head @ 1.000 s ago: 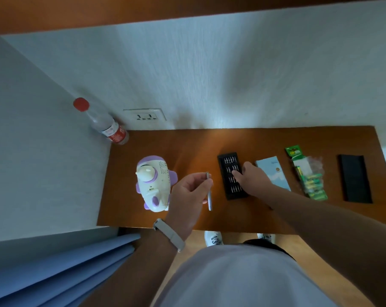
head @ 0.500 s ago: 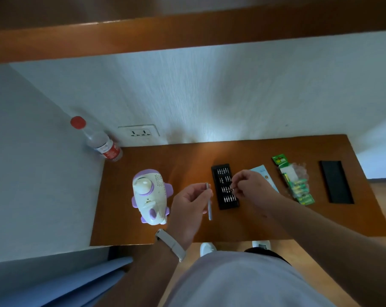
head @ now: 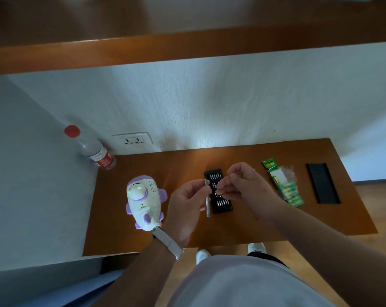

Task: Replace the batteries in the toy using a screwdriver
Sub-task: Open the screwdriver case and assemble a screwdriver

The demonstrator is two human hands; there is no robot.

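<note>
- The wooden surface [head: 183, 165] carries everything.
- The white and purple toy [head: 143, 202] sits towards its left edge.
- The left hand [head: 187, 202] hangs above the middle, its fingers gripping the screwdriver [head: 207, 204].
- The right hand [head: 247, 187] is just beside it, its fingers pinched together near the screwdriver's top; whether they grasp anything cannot be told.
- The open bit case [head: 220, 204] lies under both hands.
- The battery pack [head: 285, 185] lies towards the right edge.
</note>
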